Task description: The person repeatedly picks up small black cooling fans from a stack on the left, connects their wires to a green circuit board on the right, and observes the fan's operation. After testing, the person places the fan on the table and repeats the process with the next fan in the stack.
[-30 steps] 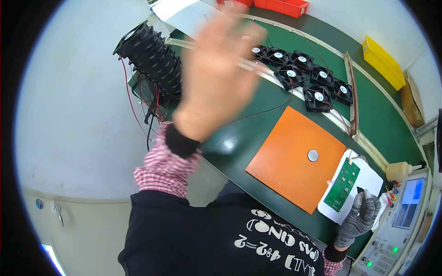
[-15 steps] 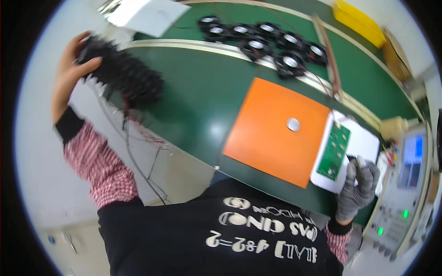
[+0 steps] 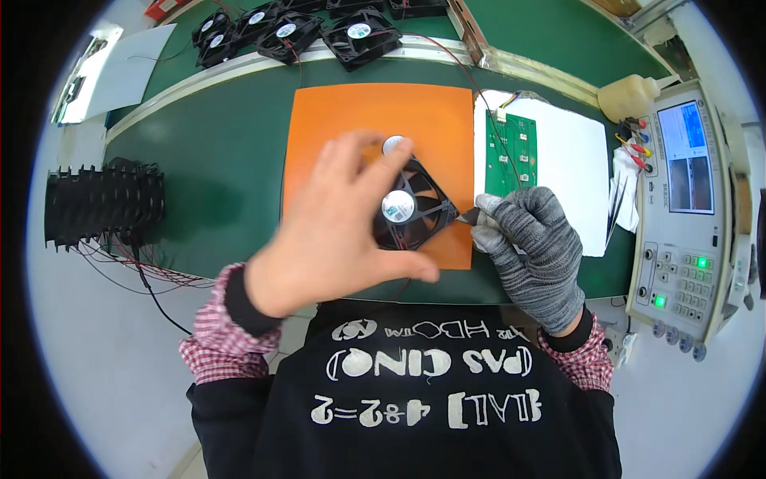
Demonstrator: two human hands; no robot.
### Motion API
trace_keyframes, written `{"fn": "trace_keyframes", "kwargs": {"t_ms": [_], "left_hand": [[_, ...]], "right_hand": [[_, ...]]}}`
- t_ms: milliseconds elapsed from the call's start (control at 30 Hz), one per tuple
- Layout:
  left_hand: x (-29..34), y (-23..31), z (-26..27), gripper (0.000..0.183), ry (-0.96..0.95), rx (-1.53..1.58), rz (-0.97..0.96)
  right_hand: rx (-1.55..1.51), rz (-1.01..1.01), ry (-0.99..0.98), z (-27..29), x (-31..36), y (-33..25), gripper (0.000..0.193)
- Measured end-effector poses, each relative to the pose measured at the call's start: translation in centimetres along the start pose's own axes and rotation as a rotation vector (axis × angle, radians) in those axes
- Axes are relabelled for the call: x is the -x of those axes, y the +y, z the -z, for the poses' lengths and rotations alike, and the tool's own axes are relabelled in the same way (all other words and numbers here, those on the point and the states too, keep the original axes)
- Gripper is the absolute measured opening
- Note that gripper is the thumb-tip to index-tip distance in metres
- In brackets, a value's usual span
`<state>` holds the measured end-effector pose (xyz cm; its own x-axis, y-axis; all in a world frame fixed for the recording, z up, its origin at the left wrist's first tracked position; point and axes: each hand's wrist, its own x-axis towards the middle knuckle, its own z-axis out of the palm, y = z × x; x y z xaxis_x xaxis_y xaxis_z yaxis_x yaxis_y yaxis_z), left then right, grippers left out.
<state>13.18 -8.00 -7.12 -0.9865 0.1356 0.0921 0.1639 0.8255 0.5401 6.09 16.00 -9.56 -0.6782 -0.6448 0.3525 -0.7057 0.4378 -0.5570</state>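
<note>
A black square cooling fan [image 3: 427, 191] with a round white label rests on the orange mat [image 3: 343, 108]. Over its left side is my bare left hand [image 3: 335, 215], slightly blurred, with thumb and fingers spread wide apart; whether they touch the frame cannot be told. My right hand [image 3: 535, 247], in a grey knit glove, pinches a small dark pointed tool [image 3: 469, 215], its tip at the fan's right corner. A round whitish disc [image 3: 394, 144] shows on the mat behind my left fingers, partly covered. Beside the mat, a green circuit board [image 3: 511, 152] lies on a white sheet [image 3: 570, 176].
Stacked black fans [image 3: 104, 203] with trailing red wires stand at the table's left edge. More fans [image 3: 359, 40] sit along the back rail. At right are a measuring instrument [image 3: 678, 231] with a lit screen, a cream bottle [image 3: 630, 97] and metal tweezers [image 3: 616, 207].
My left hand has come from the stack at far left to the mat, where a fan now lies. The right hand has moved from beside the board to the fan's corner. The view has shifted.
</note>
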Motion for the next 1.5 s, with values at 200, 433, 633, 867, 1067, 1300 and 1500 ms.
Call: {"fn": "trace_keyframes", "kwargs": {"t_ms": [200, 433, 633, 867, 1067, 1300, 1500], "left_hand": [[-2.5, -1.9, 2.5, 0.099, -0.261, -0.027, -0.298], [0.7, -0.1, -2.9, 0.092, 0.066, 0.201, -0.019], [1.0, 0.0, -3.4, 0.093, 0.097, 0.205, -0.011], [0.9, -0.2, -3.5, 0.090, 0.100, 0.191, -0.044], [0.9, 0.1, -3.4, 0.085, 0.061, 0.113, 0.010], [0.9, 0.5, -0.9, 0.046, 0.254, 0.165, -0.064], [0.8, 1.6, -1.0, 0.014, -0.225, 1.158, 0.237]], "right_hand": [[-0.028, -0.053, 0.003, -1.6, -0.4, -0.9, 0.024], [0.166, 0.000, -0.014, -1.5, -0.6, -1.3, 0.020], [0.236, 0.042, -0.111, -0.6, -1.0, -1.8, 0.017], [-0.341, 0.036, -0.096, -2.1, -2.0, 1.5, 0.017], [-0.505, -0.221, -0.124, -1.3, -1.3, -2.2, 0.028], [-0.390, -0.137, 0.115, 1.1, -0.7, -1.0, 0.031], [-0.299, 0.096, 0.097, -0.3, -0.7, -1.1, 0.033]]}}
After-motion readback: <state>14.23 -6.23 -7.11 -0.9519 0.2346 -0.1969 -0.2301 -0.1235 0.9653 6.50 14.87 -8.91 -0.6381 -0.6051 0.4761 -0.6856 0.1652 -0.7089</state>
